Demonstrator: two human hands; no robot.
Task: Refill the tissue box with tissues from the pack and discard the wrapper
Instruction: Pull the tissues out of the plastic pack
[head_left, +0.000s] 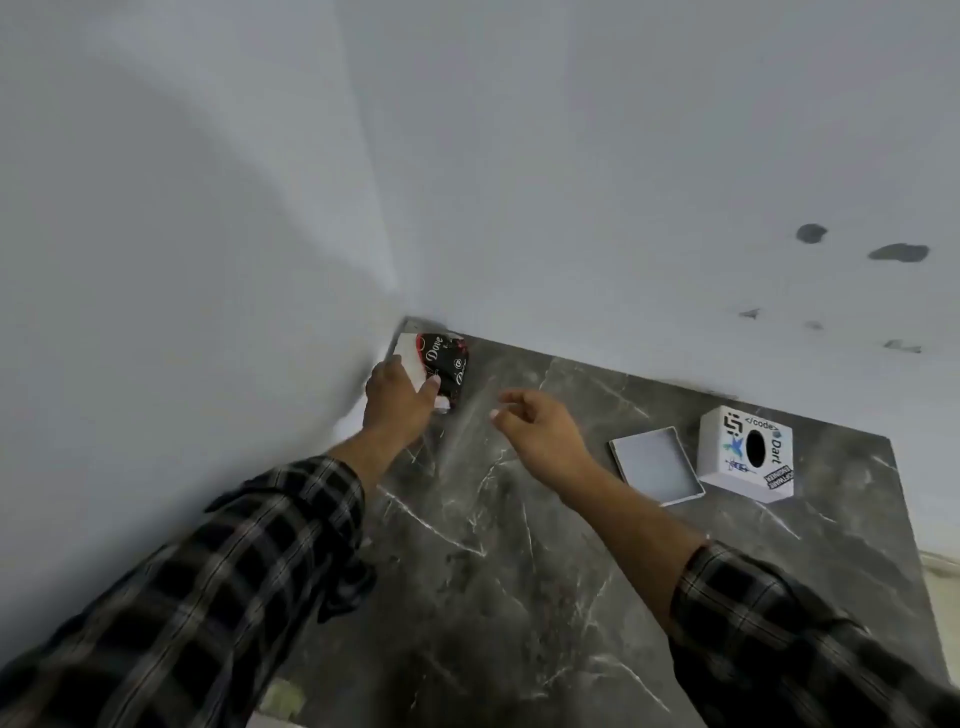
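A tissue pack (444, 364) in a black and red "Dove" wrapper lies in the far left corner of the dark marble counter (519, 545), against the wall. My left hand (397, 400) grips its near end, fingers curled over it. My right hand (545, 431) hovers just right of the pack, fingers loosely apart and holding nothing. A white cube tissue box (745, 452) with stickers and an oval hole stands at the right. Its flat white lid or base panel (657, 465) lies on the counter beside it, to its left.
White walls (467, 182) meet at the corner behind the pack, with a few dark marks on the right wall. The counter's right edge runs just past the tissue box. My plaid sleeves cover the lower left and lower right of the view.
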